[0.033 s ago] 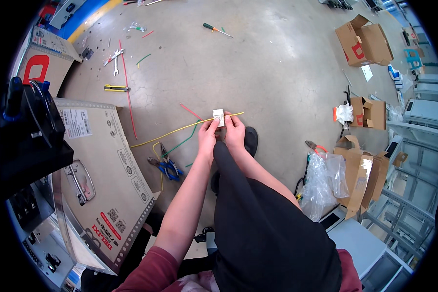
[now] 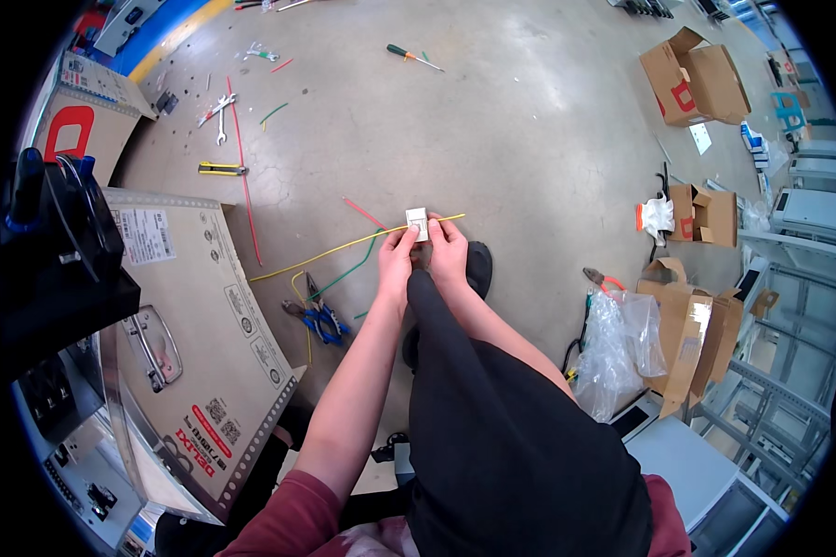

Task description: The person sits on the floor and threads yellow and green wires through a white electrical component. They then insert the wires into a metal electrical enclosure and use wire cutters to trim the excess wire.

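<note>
Both my hands meet above the floor, in front of my raised knee. Between them is a small white rectangular block (image 2: pixel 416 219). My left hand (image 2: pixel 397 263) pinches its lower left part, with the thumb on its face. The fingers of my right hand (image 2: pixel 449 252) close at its lower right side. A long yellow wire (image 2: pixel 334 247) runs from the left up to the block and shows again past my right fingertips; whether it is gripped, I cannot tell. A red wire (image 2: pixel 362 212) and a green wire (image 2: pixel 348 270) lie on the floor left of my hands.
Blue-handled pliers (image 2: pixel 323 320) lie left of my forearm. A yellow cutter knife (image 2: pixel 221 169), wrenches (image 2: pixel 220 116) and a screwdriver (image 2: pixel 412 57) are farther off. A large carton (image 2: pixel 190 353) stands at left. Cardboard boxes (image 2: pixel 685 334) and clear plastic bags (image 2: pixel 608 357) are at right.
</note>
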`<state>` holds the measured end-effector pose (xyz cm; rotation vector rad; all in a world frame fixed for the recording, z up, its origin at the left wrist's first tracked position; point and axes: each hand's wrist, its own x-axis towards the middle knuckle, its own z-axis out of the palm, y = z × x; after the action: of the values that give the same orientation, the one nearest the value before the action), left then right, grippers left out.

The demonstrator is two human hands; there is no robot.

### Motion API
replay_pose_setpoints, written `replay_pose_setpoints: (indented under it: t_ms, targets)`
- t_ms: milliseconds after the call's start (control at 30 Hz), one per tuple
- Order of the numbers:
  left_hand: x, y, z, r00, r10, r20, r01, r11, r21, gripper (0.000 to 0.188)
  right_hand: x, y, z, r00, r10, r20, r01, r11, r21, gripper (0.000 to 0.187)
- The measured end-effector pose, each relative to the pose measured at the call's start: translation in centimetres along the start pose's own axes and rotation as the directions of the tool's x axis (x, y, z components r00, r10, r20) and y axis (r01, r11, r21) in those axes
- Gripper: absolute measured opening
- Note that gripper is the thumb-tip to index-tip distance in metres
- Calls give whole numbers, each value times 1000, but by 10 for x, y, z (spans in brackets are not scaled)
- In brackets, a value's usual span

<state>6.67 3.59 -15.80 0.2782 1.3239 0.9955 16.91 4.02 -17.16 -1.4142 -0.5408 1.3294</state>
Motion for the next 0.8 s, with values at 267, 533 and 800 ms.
replay_pose_setpoints:
  t_ms: [267, 533, 800]
  targets:
    - [0, 0, -3, 999, -23, 22, 24, 998, -50, 32, -6, -8, 5, 996, -66, 53, 70, 995, -72, 51]
    - [-2, 1, -5, 997, -44, 58, 47, 997, -59, 29, -6, -6, 4, 997, -66, 50, 72, 988, -136, 52]
    - [-9, 9, -2, 1000, -22, -20, 20, 995, -98, 39, -6, -3, 3, 996, -87, 30, 90, 992, -94, 43]
